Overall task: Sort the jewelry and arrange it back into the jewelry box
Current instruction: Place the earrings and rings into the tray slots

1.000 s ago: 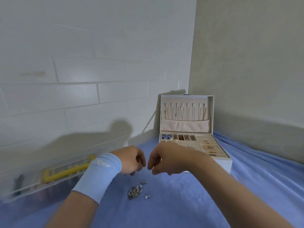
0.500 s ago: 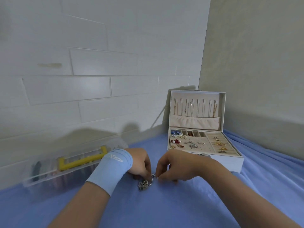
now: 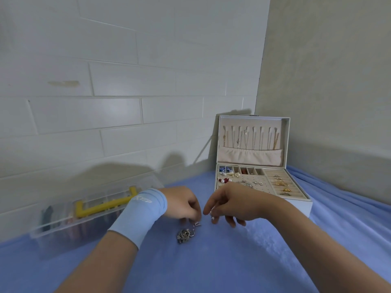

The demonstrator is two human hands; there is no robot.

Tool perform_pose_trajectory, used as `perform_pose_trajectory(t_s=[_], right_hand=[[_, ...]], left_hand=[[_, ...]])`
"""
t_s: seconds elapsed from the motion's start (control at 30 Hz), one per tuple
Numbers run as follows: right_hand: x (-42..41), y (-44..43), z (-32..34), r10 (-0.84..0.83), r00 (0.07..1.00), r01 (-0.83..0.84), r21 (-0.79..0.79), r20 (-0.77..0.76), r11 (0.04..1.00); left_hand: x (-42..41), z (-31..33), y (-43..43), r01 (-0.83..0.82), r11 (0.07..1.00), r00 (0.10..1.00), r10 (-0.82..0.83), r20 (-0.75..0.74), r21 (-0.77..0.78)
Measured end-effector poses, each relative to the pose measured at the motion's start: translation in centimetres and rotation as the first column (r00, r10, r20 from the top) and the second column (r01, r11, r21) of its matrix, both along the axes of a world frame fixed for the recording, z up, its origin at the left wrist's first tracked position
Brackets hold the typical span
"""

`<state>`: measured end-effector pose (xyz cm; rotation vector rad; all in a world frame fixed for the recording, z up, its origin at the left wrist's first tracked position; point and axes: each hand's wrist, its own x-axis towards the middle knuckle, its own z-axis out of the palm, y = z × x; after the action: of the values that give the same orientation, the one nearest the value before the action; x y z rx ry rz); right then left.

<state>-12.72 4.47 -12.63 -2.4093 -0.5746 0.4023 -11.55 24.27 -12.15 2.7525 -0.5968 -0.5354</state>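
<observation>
Hands at work over a blue cloth, seen from my own head. The jewelry box stood open with its lid upright. Necklaces hung inside the lid, and earrings and rings sat in the tray compartments below.

My right hand was just in front of the box's left front corner and partly covered it. Most of its fingers were loosely spread, while two fingertips were closed on a tiny pearl piece.

My left hand, in a light blue wristband, was a little further left of the box. Its fingers were curled downward, with the tips close together at a small silver piece on the cloth. I could not tell whether they gripped that piece or only touched it.

A small heap of jewelry lay on the cloth, left of the box and nearer to me than it. It was just beside the silver piece, and neither hand touched it.

A clear plastic case with a yellow handle lay well to the left of the box, against the tiled wall.
</observation>
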Motion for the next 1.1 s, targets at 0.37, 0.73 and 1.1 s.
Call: perform_pose_trajectory(t_s=[0.37, 0.73, 1.1], right_hand=[[0.4, -1.5, 0.9, -0.064, 0.997, 0.073, 0.234, -0.046, 0.970], [2.0, -6.1, 3.6, -0.181, 0.983, 0.151, 0.462, 0.021, 0.874], [5.4, -9.9, 3.6, -0.515, 0.830, 0.360, 0.499, 0.215, 0.788]], left_hand=[[0.3, 0.1, 0.2, -0.111, 0.895, 0.993, 0.115, -0.017, -0.431], [2.2, 1.9, -4.2, -0.118, 0.693, 0.979, 0.202, 0.034, -0.711], [7.1, 2.9, -11.1, 0.020, 0.709, 0.975, 0.142, 0.170, -0.705]])
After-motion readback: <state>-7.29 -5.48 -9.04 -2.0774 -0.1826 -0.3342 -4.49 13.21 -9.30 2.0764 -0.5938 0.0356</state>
